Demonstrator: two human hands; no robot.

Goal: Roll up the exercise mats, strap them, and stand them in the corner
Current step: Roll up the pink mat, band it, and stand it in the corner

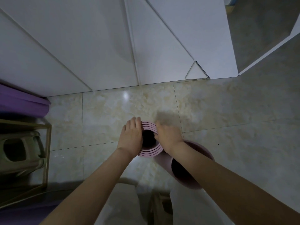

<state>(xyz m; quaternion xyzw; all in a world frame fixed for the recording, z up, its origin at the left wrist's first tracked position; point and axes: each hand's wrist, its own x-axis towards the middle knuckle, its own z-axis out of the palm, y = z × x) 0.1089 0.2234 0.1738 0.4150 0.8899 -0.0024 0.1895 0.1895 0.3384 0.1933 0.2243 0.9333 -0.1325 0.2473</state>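
Pink mat (148, 153), rolled, stands on end on the floor (113, 111) between both hands. Left hand (130, 137): fingers (135, 123) straight, pressed flat against the roll's left side. Right hand (168, 135): blurred fingers (160, 127) curled over the right rim, thumb at the hollow core, grasping it. Second mat (163, 161), open end up, sits under the right wrist. Purple mat (21, 103) lies well left of the left fingers.

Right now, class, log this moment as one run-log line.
pink mat: upright on tile floor, coiled | left hand: flat on rim | right hand: grips rim | purple mat: far left
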